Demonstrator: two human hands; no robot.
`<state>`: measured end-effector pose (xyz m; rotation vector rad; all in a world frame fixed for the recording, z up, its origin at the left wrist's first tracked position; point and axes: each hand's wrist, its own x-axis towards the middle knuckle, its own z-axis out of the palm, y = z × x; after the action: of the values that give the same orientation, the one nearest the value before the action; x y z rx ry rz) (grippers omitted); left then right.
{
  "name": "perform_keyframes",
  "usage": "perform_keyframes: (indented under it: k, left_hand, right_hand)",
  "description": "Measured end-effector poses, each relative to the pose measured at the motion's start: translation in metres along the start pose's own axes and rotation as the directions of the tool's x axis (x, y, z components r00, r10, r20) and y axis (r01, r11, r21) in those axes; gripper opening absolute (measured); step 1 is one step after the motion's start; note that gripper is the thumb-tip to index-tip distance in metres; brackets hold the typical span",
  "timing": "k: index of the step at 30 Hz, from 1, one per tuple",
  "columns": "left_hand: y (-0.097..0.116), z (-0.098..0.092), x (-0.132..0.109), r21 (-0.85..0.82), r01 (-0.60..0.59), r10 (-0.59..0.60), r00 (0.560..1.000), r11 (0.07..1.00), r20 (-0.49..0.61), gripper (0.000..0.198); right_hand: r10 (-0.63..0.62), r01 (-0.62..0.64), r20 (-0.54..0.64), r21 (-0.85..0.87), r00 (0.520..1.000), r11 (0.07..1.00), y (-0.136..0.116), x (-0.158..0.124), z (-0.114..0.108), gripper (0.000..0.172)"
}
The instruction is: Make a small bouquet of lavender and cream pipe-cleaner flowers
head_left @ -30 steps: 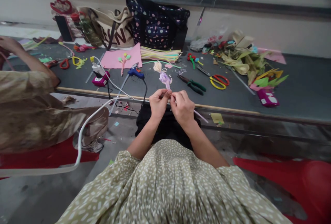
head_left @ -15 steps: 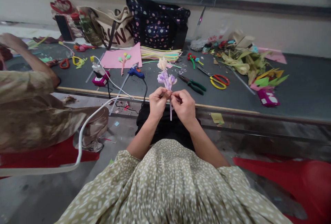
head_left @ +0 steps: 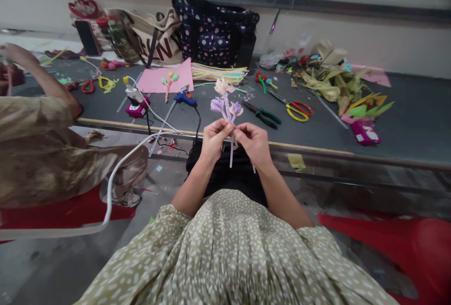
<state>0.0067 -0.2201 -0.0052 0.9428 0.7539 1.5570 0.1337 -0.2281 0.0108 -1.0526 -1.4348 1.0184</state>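
Note:
My left hand (head_left: 214, 139) and my right hand (head_left: 254, 143) are held together over my lap, at the near edge of the grey table (head_left: 405, 121). Both pinch the stems of a small bunch of pipe-cleaner flowers (head_left: 226, 105) with lilac and cream heads. The heads stand upright above my fingers. The pale purple stems hang down below my hands. A blue glue gun (head_left: 184, 98) lies on the table just left of the flowers, and green-handled pliers (head_left: 263, 114) lie just to the right.
Red-and-yellow scissors (head_left: 295, 109), a pink sheet (head_left: 168, 79), a bundle of pipe cleaners (head_left: 219, 74), bags (head_left: 211, 27) and paper scraps (head_left: 334, 84) lie on the table. Another person's arm (head_left: 35, 79) reaches over the left end. A white cable (head_left: 116, 173) hangs off the edge. A red seat (head_left: 405, 248) is at lower right.
The flower bunch has been turned from lying sideways to upright, its heads risen and spread apart. Its stems now hang straight down below my hands. The other person's hand moved slightly.

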Motion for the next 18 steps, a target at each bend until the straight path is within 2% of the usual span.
perform_keyframes:
  k: [8,18]
  left_hand:
    - [0.0045,0.002,0.0,-0.091,0.111,-0.109,0.994,0.99,0.022,0.028]
    - [0.0006,-0.0006,0.0006,-0.087,0.121,-0.12,0.993,0.989,0.019,0.025]
  right_hand:
    - [0.14,-0.152,0.065,0.25,0.988,0.956,0.0027,0.002,0.0009,0.023]
    - [0.195,-0.204,0.06,0.309,0.979,0.929,0.0017,0.0028,0.0039,0.026]
